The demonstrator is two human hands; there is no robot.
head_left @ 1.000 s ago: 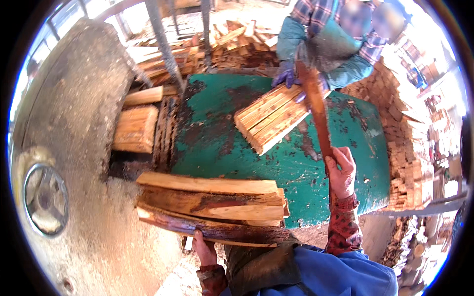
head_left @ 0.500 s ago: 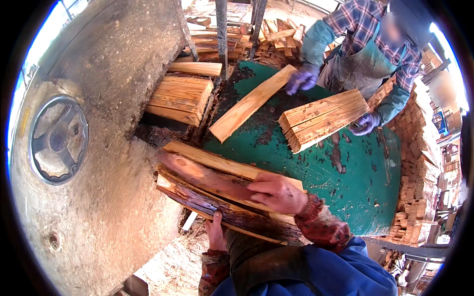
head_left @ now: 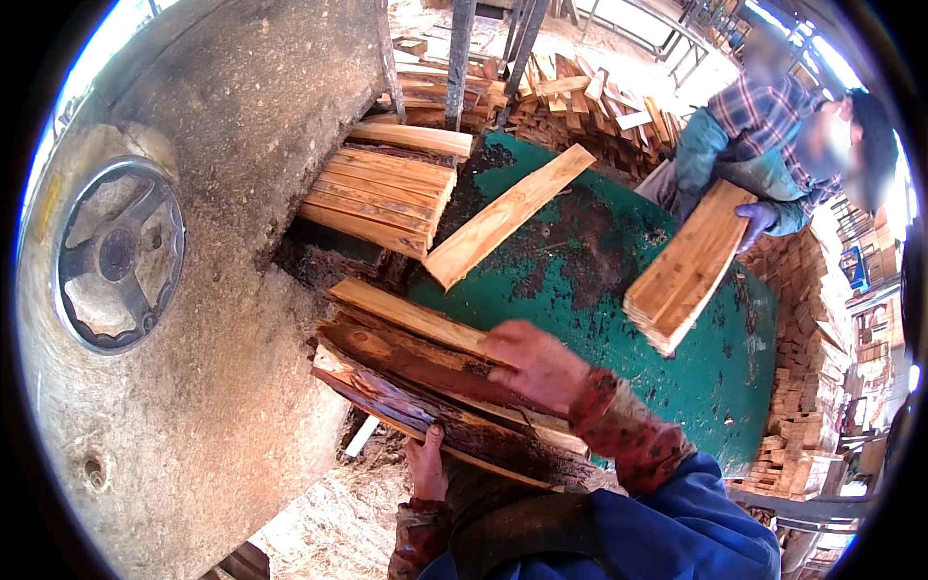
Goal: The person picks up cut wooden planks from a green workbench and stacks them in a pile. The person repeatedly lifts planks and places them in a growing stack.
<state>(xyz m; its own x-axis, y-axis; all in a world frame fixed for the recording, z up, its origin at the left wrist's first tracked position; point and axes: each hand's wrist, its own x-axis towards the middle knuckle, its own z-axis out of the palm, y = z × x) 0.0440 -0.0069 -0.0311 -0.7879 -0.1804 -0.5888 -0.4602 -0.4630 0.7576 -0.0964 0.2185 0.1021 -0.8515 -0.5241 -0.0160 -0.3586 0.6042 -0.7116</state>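
two hands: left hand (head_left: 427, 470) clasping a bark-edged board (head_left: 488, 445), thumb uppermost; right hand (head_left: 538, 366) palm-down, curled, hold unclear.

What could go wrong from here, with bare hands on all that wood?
Splinters seem the likeliest risk: the left hand and right hand are bare against rough, bark-edged boards. Those boards lie close to the person's waist, so one might slide off if bumped. Across the green table, a co-worker's gloved hand supports the far part of a tilted wood bundle; a piece could perhaps slip out.
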